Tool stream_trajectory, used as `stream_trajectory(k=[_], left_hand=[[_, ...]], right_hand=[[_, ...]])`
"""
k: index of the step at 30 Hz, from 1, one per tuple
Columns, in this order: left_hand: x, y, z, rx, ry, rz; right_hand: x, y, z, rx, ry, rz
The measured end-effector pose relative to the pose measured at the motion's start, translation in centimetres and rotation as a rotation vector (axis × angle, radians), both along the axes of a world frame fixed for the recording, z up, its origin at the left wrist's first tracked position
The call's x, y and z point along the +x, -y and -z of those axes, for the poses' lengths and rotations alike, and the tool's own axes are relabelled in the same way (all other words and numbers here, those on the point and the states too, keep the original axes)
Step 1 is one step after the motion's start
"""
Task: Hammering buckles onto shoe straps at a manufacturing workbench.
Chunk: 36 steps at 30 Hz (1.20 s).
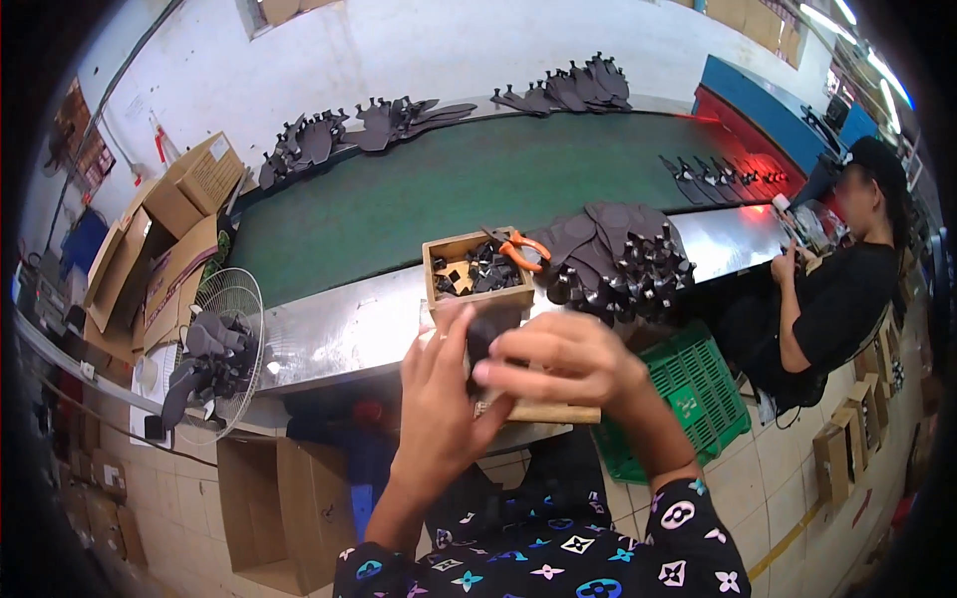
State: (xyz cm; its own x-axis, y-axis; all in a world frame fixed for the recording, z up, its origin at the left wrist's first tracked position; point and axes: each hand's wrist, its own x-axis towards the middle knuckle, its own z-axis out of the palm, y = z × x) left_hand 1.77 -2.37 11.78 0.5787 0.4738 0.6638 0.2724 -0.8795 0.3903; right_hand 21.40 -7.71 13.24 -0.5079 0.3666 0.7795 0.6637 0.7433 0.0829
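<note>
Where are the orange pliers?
In the head view, the orange pliers lie on the right rim of the small wooden box, on the metal ledge beside the green belt, left of the pile of dark pieces.

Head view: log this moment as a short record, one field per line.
setting: workbench edge along a green conveyor belt
left hand: gripping a dark flat piece from its left side
right hand: fingers laid over the same piece
under the hands: wooden board
behind the hands: wooden box of small dark parts, orange pliers on its rim
right of the box: pile of dark cut pieces
nearby: another person in black seated at the right
</note>
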Motion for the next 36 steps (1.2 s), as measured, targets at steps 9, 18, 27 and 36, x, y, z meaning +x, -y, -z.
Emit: stream_trajectory(k=[9,18,27,36], left_hand=[[-2.1,-1.2,9.5,-0.944,0.661,-0.095],[-8.4,3.2,33.0,-0.892,-0.166,-0.527],[-8.5,10.6,29.6,-0.385,-0.844,-0.215],[-0.7,7.6,39.1,-0.942,-0.745,0.39]], right_hand=[[-5.2,6.8,20.1,-0.643,-0.335,0.745],[-4.0,9.4,23.7,-0.756,-1.122,0.888],[-3.3,14.1,26.1,-0.628,-1.051,0.998],[-3.7,17.1,27.6,-0.624,-1.349,0.974]])
